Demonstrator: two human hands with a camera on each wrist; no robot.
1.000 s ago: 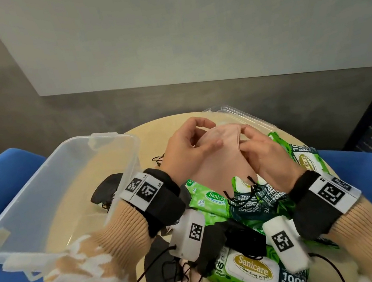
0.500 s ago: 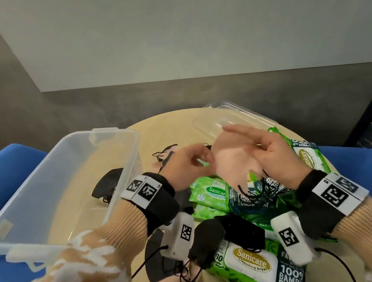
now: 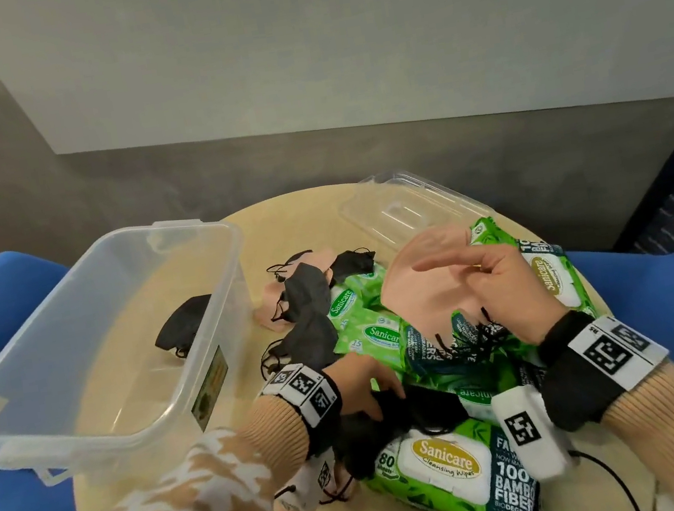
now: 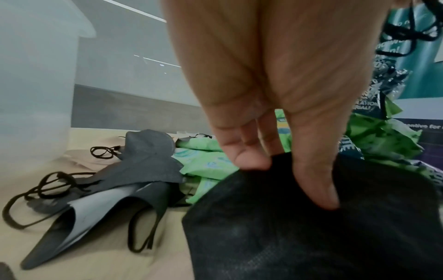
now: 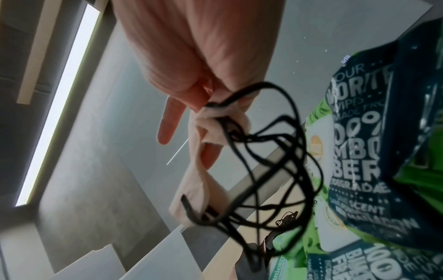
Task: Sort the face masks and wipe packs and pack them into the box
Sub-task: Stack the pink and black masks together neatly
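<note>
Round beige tabletop (image 3: 286, 228), backed by a grey wall, carrying the whole sorting job. Right hand (image 3: 506, 293): raised over the right half of the tabletop, pinching a pink fabric face mask (image 3: 425, 285) at its gathered end with black ear loops (image 5: 271, 161) dangling; forefinger extended. Left hand (image 3: 361, 385): lowered at the near edge, thumb and fingers (image 4: 311, 170) pinching the rim of a black fabric face mask (image 4: 311, 227) that lies over the large green wipe pack with a white flip lid (image 3: 446, 464). Clear plastic storage box (image 3: 218, 355): at the left edge, overhanging it; whether the dark mask seen through its wall (image 3: 184, 325) lies inside or behind cannot be told. Progress, as judged: early, with nearly everything yet unpacked. Remaining: loose grey, black and pink masks (image 3: 307, 300) just beside the box, small green wipe packs (image 3: 365, 326) at centre, further large packs (image 3: 553, 277) toward the right edge. Clear box lid (image 3: 403, 208): at the far edge. Obstruction: ear loops tangled across masks and packs; masks overlapping packs, so each lift may drag a neighbour. Blue seating (image 3: 670, 311) surrounds the table.
</note>
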